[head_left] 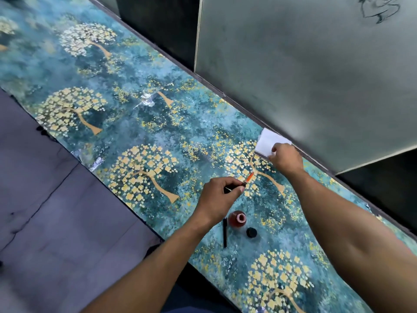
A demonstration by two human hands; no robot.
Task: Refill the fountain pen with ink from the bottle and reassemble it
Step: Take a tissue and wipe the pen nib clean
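Observation:
My left hand (220,195) is closed around the pen's front section, and its orange ink-filled cartridge (249,177) sticks out past my fingers toward the far right. My right hand (285,158) reaches to the far edge of the table and pinches a white tissue (268,141) lying by the wall. Near my left wrist stands the open ink bottle (237,219), reddish brown with a round mouth. Its black cap (251,232) lies just to the right of it. A black pen barrel (225,232) lies on the table to the bottle's left.
The table (140,123) carries a teal cover printed with golden trees. Grey panels (316,75) rise along its far edge. A grey floor (45,211) shows at the left, beyond the table's near edge.

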